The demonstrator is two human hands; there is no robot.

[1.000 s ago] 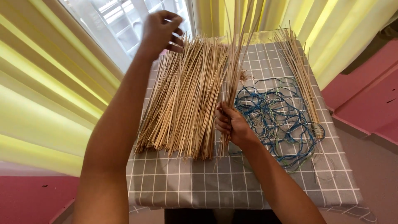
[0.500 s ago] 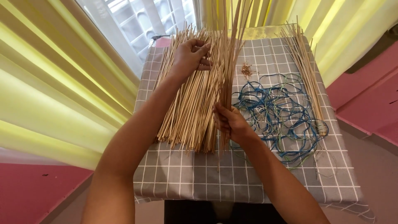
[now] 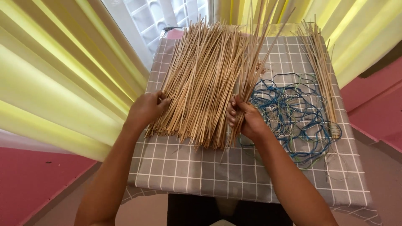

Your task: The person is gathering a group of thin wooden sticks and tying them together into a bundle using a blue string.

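Centrally, a broad pile of thin tan sticks (image 3: 201,79) lies on the grey checked cloth (image 3: 201,171), leaving bare cloth along the near edge. Left hand (image 3: 146,109) curls against the pile's near left corner. Right hand (image 3: 245,117) grips a small bunch (image 3: 253,62) (held upright). Tangled blue string (image 3: 297,113) lies right.

Small table under grey checked cloth (image 3: 188,167), yellow curtains (image 3: 54,75) on both sides, window (image 3: 163,16) behind. Big pile of thin sticks (image 3: 201,79) fanned across the cloth. Left hand (image 3: 146,109) on the pile's near-left edge, fingers curled into the sticks. Right hand (image 3: 245,119) gripping a small bunch of sticks (image 3: 251,67), held tilted up off the pile. Tangle of blue string (image 3: 293,113) just right of it. Separate thin bundle (image 3: 322,71) along the far right edge.
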